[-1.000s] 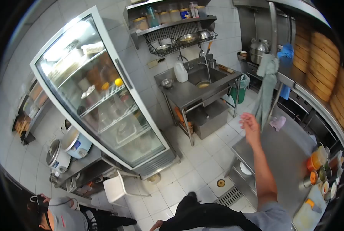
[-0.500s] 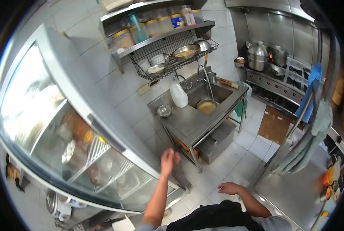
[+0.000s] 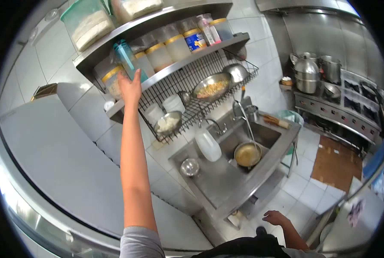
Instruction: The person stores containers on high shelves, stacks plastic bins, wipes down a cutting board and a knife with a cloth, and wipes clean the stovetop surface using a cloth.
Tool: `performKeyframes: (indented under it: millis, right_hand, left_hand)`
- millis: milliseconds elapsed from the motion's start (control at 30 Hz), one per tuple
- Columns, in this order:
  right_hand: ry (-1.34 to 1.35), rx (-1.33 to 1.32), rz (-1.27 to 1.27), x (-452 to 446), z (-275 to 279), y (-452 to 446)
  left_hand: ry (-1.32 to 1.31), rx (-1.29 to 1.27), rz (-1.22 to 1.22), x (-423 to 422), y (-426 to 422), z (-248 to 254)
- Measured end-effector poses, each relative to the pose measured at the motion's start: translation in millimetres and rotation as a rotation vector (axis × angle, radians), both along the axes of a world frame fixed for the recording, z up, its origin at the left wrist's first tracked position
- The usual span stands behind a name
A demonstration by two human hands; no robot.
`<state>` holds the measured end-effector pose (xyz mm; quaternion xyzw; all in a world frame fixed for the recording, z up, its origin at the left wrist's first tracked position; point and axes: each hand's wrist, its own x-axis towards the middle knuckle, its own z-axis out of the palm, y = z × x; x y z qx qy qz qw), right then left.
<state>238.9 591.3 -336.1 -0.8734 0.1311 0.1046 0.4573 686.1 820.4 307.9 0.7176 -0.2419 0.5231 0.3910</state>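
Observation:
My left hand (image 3: 130,87) is raised to the lower wall shelf (image 3: 166,71), its fingers apart at a yellow-lidded jar (image 3: 112,81) and just below a teal bottle (image 3: 125,55). It holds nothing that I can see. Low at the right, my right hand (image 3: 276,217) hangs over the floor with loosely bent, parted fingers and nothing in it. More yellow-lidded jars (image 3: 177,46) line the shelf beside the bottle. Under them, a wire rack (image 3: 192,109) carries a bowl of chopped food (image 3: 212,87), a bowl of white pieces (image 3: 168,123) and white cups (image 3: 173,103).
A sink (image 3: 265,136) holds a pan of liquid (image 3: 247,155) under a hose. A white jug (image 3: 208,145) and metal bowl (image 3: 189,167) stand beside it. The fridge (image 3: 58,172) is close at left. A stove (image 3: 336,109) with pots stands back right, cardboard (image 3: 336,163) on the floor.
My left hand has risen from beside the fridge to the shelf jars. My right hand stays low. The view has moved closer to the shelf and sink.

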Motion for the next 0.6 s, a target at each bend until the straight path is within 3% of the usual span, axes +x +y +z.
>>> performKeyframes:
  millis: [100,200,267,400,433,600]
  right_hand:
    - [-0.035,-0.056,0.08,72.1,21.1,-42.9]
    - [-0.098,-0.132,0.155,124.4,-8.8,-77.7]
    - [-0.086,-0.136,0.167,148.8,-10.1,-95.6]
    - [0.056,-0.125,0.151,159.9,-0.6,-103.6]
    - [0.072,-0.126,0.165,158.3,-7.9,-103.1]
    - [0.157,-0.143,0.201,148.6,-18.5,-99.6]
  left_hand:
    - [0.12,0.001,0.237,62.8,-27.2,34.5]
    - [0.31,0.053,0.308,108.1,-31.2,40.4]
    - [0.315,0.175,0.208,126.1,-16.7,47.4]
    - [0.392,0.188,0.249,79.8,-16.8,51.9]
    - [0.288,0.182,0.371,131.5,11.1,49.4]
    - [0.251,0.075,0.309,127.5,35.2,36.6]
